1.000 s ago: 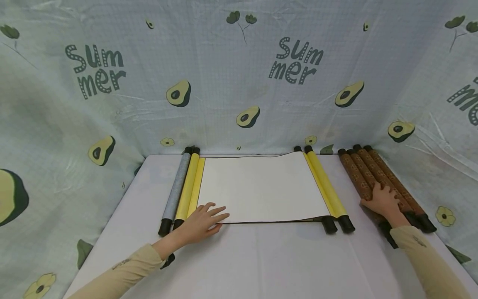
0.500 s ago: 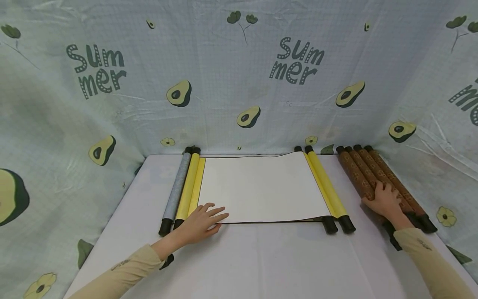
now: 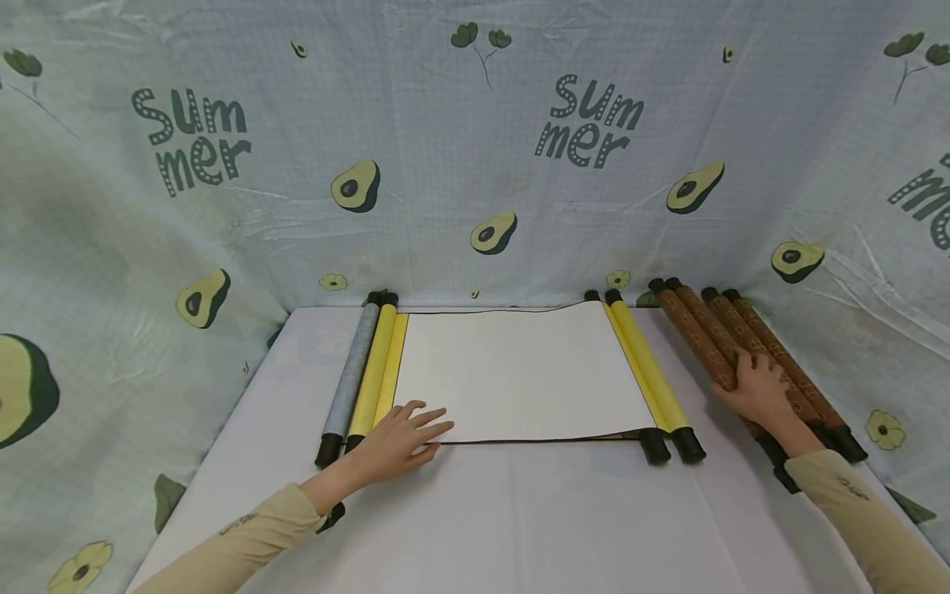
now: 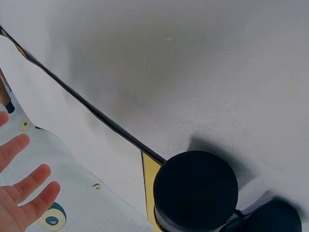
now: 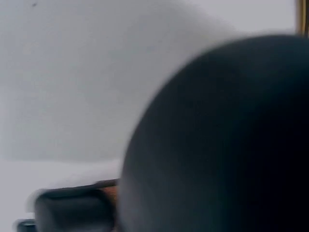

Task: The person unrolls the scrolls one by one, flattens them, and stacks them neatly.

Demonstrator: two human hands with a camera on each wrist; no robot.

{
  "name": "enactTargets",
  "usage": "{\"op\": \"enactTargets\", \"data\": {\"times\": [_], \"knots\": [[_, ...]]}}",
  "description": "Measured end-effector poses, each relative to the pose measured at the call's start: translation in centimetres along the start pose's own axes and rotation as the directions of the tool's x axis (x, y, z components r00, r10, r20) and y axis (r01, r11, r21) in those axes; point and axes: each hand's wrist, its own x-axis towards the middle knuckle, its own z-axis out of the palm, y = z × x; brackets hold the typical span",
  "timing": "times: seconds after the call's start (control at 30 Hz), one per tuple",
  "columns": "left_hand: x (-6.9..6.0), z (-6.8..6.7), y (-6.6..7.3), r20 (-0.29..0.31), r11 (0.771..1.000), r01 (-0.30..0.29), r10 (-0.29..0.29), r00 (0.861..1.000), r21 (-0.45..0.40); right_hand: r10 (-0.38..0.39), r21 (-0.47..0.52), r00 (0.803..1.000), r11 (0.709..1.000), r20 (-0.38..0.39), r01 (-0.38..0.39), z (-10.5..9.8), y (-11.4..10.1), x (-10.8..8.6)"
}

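Note:
My left hand (image 3: 404, 445) lies with fingers spread over the near left part of an unrolled scroll (image 3: 519, 371), which has white paper and yellow borders. In the left wrist view, spread fingertips (image 4: 41, 176) show beside a black roller end (image 4: 195, 191). Farther right, my right hand (image 3: 760, 400) grips a brown patterned scroll (image 3: 693, 334) rolled up on two rods with black ends. Its far end is raised a little and angled left, apart from the other brown rolls (image 3: 753, 330). A blurred black roller end (image 5: 207, 145) fills much of the right wrist view; the fingers are hidden there.
A grey-blue roll (image 3: 352, 371) lies beside the yellow roll (image 3: 374, 363) at the left. Another yellow roll (image 3: 653, 367) borders the paper's right side. A printed cloth backdrop (image 3: 445, 165) stands behind the white table (image 3: 505, 520).
The gripped brown scroll's far end has swung left and up, opening a gap from the other brown rolls. The right hand has shifted slightly; the left hand has stayed nearly still.

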Motion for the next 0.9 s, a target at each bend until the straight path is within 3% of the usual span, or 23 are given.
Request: {"op": "enactTargets", "data": {"times": [0.67,0.9], "knots": [[-0.1,-0.1,0.2,-0.028,1.000,-0.008,0.008,1.000,0.002,-0.181,0.003,0.982,0.983,-0.049,0.181,-0.1,-7.6,0.0],[-0.2,0.0,0.2,-0.025,1.000,-0.005,0.005,1.000,-0.003,-0.268,0.006,0.960,0.963,-0.076,0.269,0.5,-9.9,-0.2]]}}
